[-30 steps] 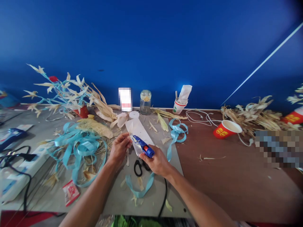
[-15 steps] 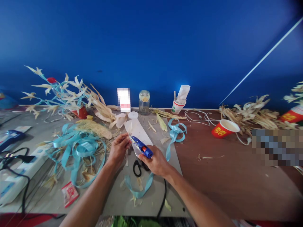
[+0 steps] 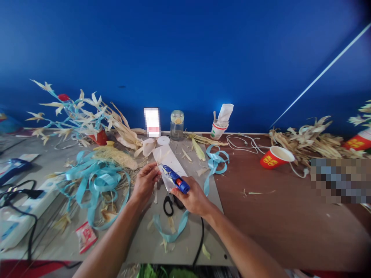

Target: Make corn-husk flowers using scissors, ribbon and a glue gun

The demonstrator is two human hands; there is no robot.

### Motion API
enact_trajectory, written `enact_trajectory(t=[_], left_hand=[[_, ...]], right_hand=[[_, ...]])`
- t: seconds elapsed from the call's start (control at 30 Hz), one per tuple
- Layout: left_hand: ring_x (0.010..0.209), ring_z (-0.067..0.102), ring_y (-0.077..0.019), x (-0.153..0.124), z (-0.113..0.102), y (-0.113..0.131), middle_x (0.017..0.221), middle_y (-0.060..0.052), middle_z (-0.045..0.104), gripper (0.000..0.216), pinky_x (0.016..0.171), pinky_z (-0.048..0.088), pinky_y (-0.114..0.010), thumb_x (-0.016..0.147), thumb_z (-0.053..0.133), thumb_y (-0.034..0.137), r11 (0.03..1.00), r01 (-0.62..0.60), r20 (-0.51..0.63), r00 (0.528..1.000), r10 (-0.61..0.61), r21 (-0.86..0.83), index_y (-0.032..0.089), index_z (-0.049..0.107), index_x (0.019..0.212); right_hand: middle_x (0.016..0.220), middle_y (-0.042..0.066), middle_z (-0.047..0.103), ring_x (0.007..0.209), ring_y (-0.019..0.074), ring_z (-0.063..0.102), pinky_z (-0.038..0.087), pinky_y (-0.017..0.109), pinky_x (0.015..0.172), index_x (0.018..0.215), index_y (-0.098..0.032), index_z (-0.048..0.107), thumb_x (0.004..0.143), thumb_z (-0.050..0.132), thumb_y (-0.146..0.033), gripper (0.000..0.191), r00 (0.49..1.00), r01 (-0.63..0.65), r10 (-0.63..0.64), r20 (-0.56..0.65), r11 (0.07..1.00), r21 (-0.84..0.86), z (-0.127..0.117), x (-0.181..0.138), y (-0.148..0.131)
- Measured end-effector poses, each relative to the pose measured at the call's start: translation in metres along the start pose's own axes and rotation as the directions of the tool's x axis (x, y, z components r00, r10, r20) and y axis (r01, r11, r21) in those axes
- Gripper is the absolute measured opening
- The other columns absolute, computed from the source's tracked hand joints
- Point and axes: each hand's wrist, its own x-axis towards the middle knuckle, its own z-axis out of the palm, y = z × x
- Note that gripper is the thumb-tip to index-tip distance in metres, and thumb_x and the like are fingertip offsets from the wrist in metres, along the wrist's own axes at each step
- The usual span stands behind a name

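Observation:
My right hand [image 3: 193, 195] is wrapped round a blue glue gun [image 3: 176, 179], its nozzle pointing up and left toward my other hand. My left hand [image 3: 147, 180] is closed in a pinch just left of the nozzle; what sits between the fingertips is too small to make out. Beneath both hands lies a white sheet [image 3: 171, 156]. Black-handled scissors [image 3: 168, 206] rest below the glue gun, partly hidden by my right hand. A curved strip of light blue ribbon [image 3: 170, 236] lies nearer to me.
At left are a ribbon pile [image 3: 100, 181], a power strip [image 3: 27, 214] and a branching husk-flower arrangement [image 3: 78, 112]. A glass jar [image 3: 177, 127] and a white cup [image 3: 219, 130] stand by the wall. At right are a red paper cup [image 3: 272, 159] and dry corn husks [image 3: 313, 135].
The glue gun's tip has drawn slightly right, away from my left fingertips, as my right hand shifted a little. My left hand keeps its pinch in nearly the same place.

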Motion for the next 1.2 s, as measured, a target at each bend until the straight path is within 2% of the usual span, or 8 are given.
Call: enact_trajectory(t=[0.17, 0.3, 0.47, 0.6, 0.77, 0.93, 1.2], left_hand=[[0.048, 0.046, -0.0035, 0.0014, -0.0016, -0.0021, 0.058, 0.002, 0.056, 0.023, 0.042, 0.032, -0.013, 0.063, 0.074, 0.023, 1.0, -0.006, 0.0, 1.0, 0.006, 0.01, 0.015, 0.066, 0.083], [0.048, 0.047, -0.0039, 0.003, -0.0028, -0.0049, 0.059, 0.002, 0.057, 0.025, 0.042, 0.033, -0.014, 0.061, 0.075, 0.023, 1.0, -0.005, 0.006, 1.0, 0.005, 0.001, 0.014, 0.066, 0.083], [0.047, 0.046, -0.0029, 0.0026, -0.0026, -0.005, 0.061, 0.002, 0.059, 0.023, 0.043, 0.033, -0.013, 0.062, 0.074, 0.022, 1.0, -0.013, 0.009, 1.0, 0.013, 0.003, 0.016, 0.066, 0.083], [0.047, 0.046, -0.0037, 0.0014, -0.0016, -0.0038, 0.058, 0.002, 0.057, 0.023, 0.043, 0.033, -0.014, 0.062, 0.074, 0.022, 1.0, -0.003, 0.011, 1.0, 0.003, 0.004, 0.015, 0.067, 0.082], [0.046, 0.043, -0.0028, 0.0014, -0.0011, -0.0034, 0.059, 0.002, 0.058, 0.024, 0.042, 0.032, -0.014, 0.062, 0.074, 0.021, 1.0, -0.007, 0.019, 1.0, 0.007, -0.019, 0.014, 0.067, 0.083], [0.048, 0.046, -0.0037, 0.0021, -0.0014, -0.0046, 0.06, 0.001, 0.058, 0.022, 0.043, 0.033, -0.014, 0.062, 0.074, 0.02, 0.999, -0.003, 0.023, 1.0, 0.004, -0.033, 0.014, 0.067, 0.083], [0.048, 0.047, -0.0036, 0.0026, -0.003, -0.0062, 0.062, 0.001, 0.06, 0.023, 0.043, 0.034, -0.013, 0.063, 0.074, 0.02, 0.999, 0.001, 0.027, 1.0, 0.0, -0.032, 0.015, 0.067, 0.084]], right_hand=[[0.067, 0.003, 0.061, 0.065, 0.0156, 0.054, 0.04, 0.026, 0.064, 0.073, -0.019, 0.055, 0.08, 0.057, -0.035, 0.018, 0.999, -0.014, 0.017, -0.031, 0.996, 0.088, -0.0035, 0.0011, -0.0032], [0.066, 0.002, 0.06, 0.061, 0.0148, 0.053, 0.04, 0.025, 0.062, 0.072, -0.018, 0.055, 0.079, 0.058, -0.035, 0.019, 0.998, -0.049, 0.051, -0.027, 0.996, 0.079, 0.0009, 0.0015, -0.0021], [0.064, 0.002, 0.059, 0.059, 0.0143, 0.052, 0.038, 0.024, 0.06, 0.071, -0.019, 0.054, 0.08, 0.057, -0.036, 0.02, 0.999, -0.031, 0.029, 0.024, 0.997, 0.067, 0.0036, 0.0009, 0.0007], [0.065, 0.002, 0.059, 0.059, 0.0142, 0.052, 0.038, 0.024, 0.06, 0.072, -0.018, 0.054, 0.08, 0.057, -0.036, 0.02, 0.998, -0.064, 0.064, -0.008, 0.996, 0.057, 0.0015, 0.0015, 0.0009], [0.063, 0.002, 0.059, 0.06, 0.0142, 0.052, 0.037, 0.025, 0.063, 0.069, -0.018, 0.052, 0.081, 0.056, -0.034, 0.02, 0.999, 0.003, -0.004, 0.031, 1.0, 0.028, 0.0013, 0.0024, -0.0005], [0.062, 0.002, 0.058, 0.058, 0.0143, 0.05, 0.036, 0.025, 0.059, 0.069, -0.018, 0.052, 0.08, 0.056, -0.035, 0.021, 0.999, -0.046, 0.045, 0.015, 0.998, 0.043, 0.0001, 0.003, -0.0016], [0.06, 0.001, 0.057, 0.056, 0.0135, 0.049, 0.035, 0.024, 0.058, 0.068, -0.018, 0.051, 0.08, 0.057, -0.034, 0.021, 0.999, -0.028, 0.027, 0.024, 0.999, 0.044, 0.0003, 0.0039, -0.0011]])
